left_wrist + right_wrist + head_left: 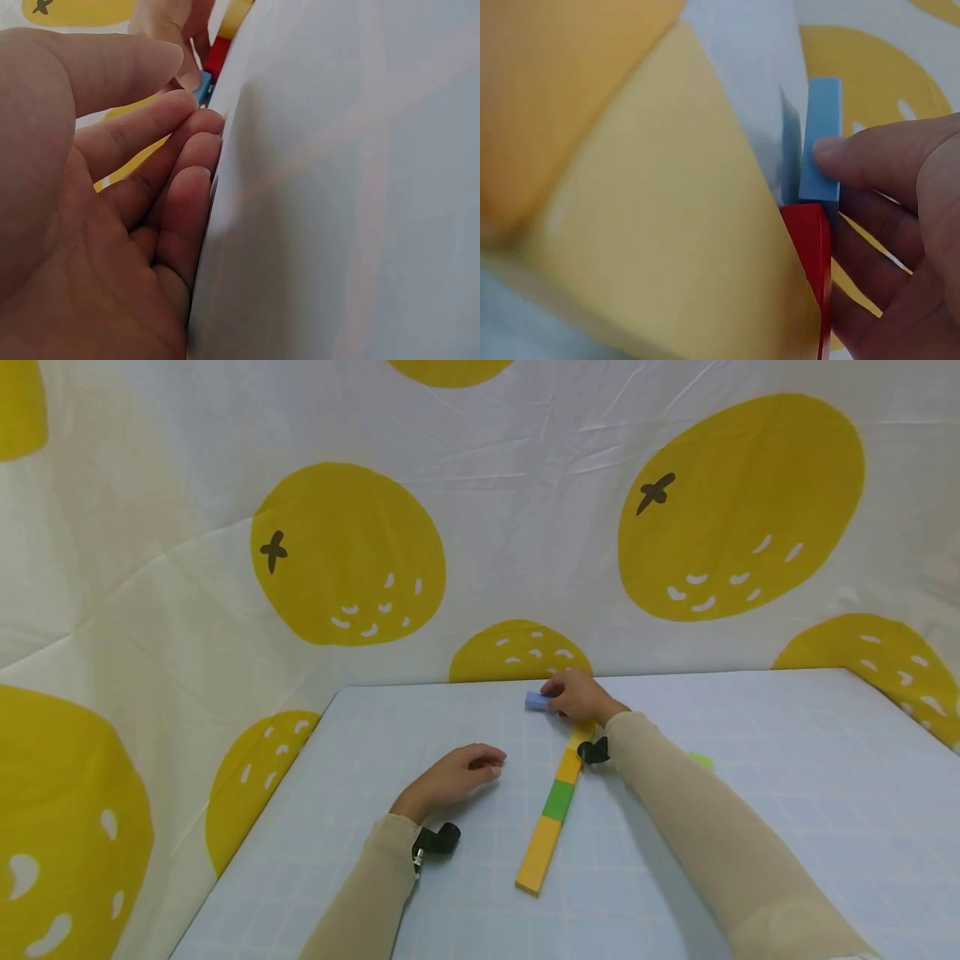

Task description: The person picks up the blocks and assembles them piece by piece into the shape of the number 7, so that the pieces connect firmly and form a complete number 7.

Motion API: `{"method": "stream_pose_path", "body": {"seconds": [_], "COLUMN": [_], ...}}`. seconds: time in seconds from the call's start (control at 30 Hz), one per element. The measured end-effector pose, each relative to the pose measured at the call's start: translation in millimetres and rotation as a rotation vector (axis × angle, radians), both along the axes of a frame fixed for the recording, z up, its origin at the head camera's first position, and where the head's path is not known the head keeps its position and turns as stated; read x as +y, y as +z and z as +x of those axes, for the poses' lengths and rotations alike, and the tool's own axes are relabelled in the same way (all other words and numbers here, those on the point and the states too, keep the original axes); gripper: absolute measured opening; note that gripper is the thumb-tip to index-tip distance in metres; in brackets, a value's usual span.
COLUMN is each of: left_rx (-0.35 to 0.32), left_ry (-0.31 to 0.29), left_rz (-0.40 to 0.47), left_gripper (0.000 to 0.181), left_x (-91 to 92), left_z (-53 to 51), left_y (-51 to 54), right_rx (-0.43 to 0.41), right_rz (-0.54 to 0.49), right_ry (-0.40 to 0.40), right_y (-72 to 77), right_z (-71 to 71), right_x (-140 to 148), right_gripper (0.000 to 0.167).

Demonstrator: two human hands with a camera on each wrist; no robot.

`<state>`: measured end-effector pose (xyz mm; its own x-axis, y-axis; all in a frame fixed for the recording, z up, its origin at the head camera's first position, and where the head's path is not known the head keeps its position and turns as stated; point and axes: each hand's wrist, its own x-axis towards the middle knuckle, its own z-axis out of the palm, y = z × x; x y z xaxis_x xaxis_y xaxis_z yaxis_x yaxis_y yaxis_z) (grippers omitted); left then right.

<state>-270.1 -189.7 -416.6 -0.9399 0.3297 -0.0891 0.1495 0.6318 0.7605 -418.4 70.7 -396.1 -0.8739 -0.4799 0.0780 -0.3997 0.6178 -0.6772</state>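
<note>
My right hand (583, 697) is at the far end of a row of flat blocks, pinching a blue block (824, 112) between thumb and fingers. In the right wrist view, one end of the blue block meets a red block (804, 232), which borders a pale yellow block (667, 202). Nearer in the row lie an orange block (568, 767), a green block (558, 801) and a longer orange block (538, 857). To the left of the row, my left hand (448, 778) rests low at the table with loosely bent fingers and holds nothing.
A light green piece (702, 761) lies right of the row, partly hidden by my right forearm. The table wears a pale checked cloth (810, 760). A white curtain (525, 543) with yellow fruit prints hangs along the back and left edges.
</note>
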Motion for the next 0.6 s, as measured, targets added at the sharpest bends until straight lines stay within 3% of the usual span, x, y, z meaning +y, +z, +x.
{"method": "stream_pose_path", "body": {"seconds": [0.37, 0.6], "left_rx": [0.002, 0.019], "left_ry": [-0.002, -0.009], "left_rz": [-0.010, -0.009], "left_gripper": [0.030, 0.030], "left_x": [-1.6, -1.2], "left_z": [0.5, -0.5], "left_y": [-1.3, -3.4], "right_rx": [0.041, 0.011], "right_rz": [0.049, 0.044], "right_ry": [0.008, 0.002], "right_y": [-5.7, -4.7], "right_z": [-1.3, 0.0], "right_x": [0.3, 5.7], "right_gripper": [0.030, 0.034]}}
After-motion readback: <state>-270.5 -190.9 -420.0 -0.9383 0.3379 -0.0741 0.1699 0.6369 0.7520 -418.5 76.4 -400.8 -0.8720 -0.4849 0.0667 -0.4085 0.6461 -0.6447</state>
